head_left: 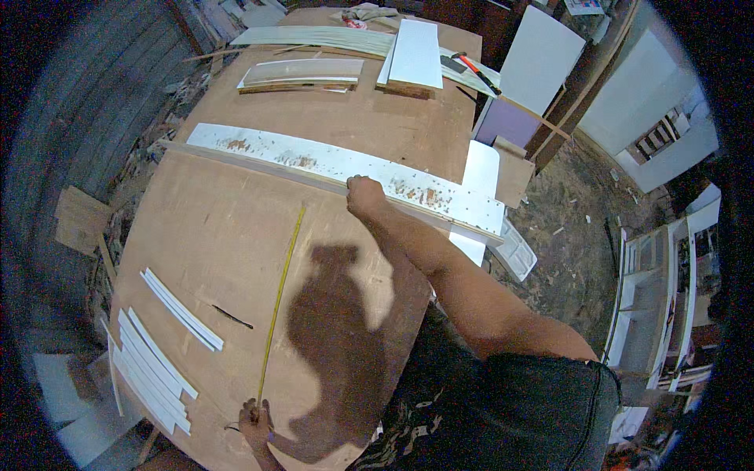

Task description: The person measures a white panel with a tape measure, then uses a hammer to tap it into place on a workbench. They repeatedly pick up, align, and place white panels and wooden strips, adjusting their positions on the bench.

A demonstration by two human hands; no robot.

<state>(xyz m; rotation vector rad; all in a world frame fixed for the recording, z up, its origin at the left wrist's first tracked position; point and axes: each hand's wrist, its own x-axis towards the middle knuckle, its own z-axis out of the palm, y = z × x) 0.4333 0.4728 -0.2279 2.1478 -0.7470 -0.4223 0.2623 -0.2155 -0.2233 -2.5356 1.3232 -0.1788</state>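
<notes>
If the left hand (pixel 256 422) lost the near end of the tape (pixel 281 306), it might skew or recoil, since its far end lies unheld on the board (pixel 228 208). The left hand sits low, fingers closed on the tape; farther off, the right hand (pixel 366 196) reaches out, fingers curled at the white plank's (pixel 338 167) near edge, whether clamped I cannot tell.

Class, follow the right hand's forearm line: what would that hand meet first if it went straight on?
Most likely the patchy white board, whose near edge the right hand overlaps in view; whether they already touch is unclear.
</notes>
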